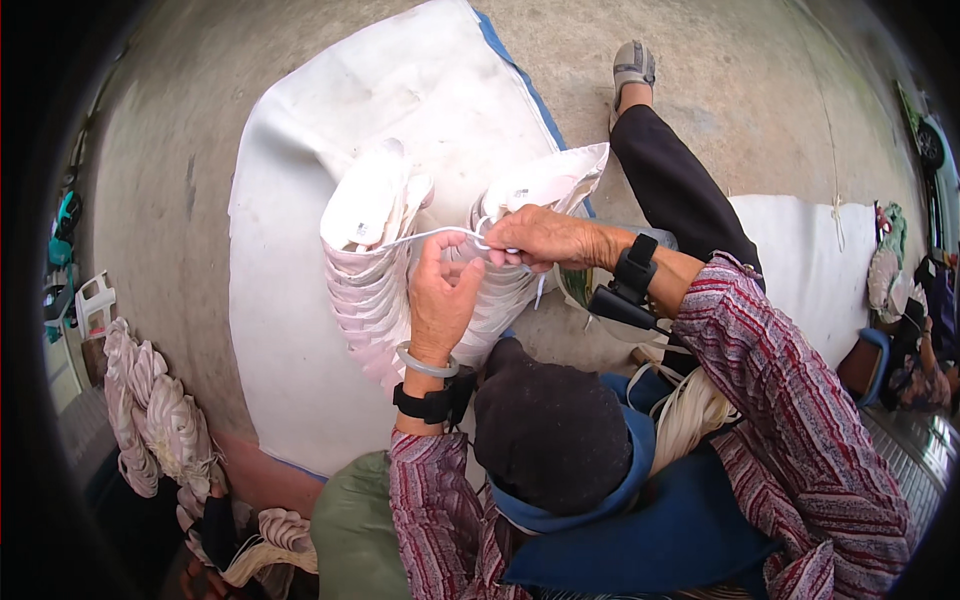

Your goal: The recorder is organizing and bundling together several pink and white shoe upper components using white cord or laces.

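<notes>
Two curved stacks of white shoe uppers lie side by side in front of me: a left stack (368, 300) and a right stack (545, 180). A thin white cord (408, 238) runs from the left stack across to my fingers, with a loop beside the right stack. My left hand (445, 285) has its fingers bent at the cord, thumb and forefinger near the loop. Above the right stack, my right hand (550, 240) pinches the cord; its fingers partly hide the loop. A loose cord end hangs below the right hand.
A white sheet (290, 400) lies under the stacks on the concrete floor (730, 120). My outstretched leg (680, 180) is at right, my bent knee (550, 430) nearer. More stacked uppers (165, 415) and a white stool (97, 300) are left. Other people sit at both sides.
</notes>
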The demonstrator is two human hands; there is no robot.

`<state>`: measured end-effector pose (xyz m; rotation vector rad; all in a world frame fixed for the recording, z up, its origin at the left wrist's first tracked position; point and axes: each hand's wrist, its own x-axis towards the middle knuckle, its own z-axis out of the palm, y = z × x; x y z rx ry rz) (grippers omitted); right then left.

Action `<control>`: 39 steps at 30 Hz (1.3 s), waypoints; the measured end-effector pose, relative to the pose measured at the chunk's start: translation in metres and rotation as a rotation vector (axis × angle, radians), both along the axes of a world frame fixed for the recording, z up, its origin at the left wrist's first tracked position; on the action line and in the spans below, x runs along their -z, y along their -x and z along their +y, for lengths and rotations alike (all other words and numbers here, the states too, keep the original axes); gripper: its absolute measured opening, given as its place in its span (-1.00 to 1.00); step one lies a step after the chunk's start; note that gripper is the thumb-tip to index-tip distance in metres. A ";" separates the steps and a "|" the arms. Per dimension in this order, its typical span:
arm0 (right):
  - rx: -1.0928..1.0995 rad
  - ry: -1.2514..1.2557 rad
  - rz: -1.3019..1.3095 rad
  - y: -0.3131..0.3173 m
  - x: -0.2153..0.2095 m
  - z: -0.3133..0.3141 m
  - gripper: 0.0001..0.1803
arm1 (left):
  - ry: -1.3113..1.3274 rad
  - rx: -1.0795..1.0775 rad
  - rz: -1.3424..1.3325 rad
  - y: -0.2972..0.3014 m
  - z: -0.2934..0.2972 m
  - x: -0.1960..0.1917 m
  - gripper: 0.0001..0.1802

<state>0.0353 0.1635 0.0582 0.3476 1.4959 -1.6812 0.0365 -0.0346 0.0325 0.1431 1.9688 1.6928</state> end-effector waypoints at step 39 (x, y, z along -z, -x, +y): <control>0.130 -0.151 0.578 0.052 -0.047 -0.033 -0.85 | -0.264 -0.041 -0.492 -0.001 0.011 -0.010 -0.63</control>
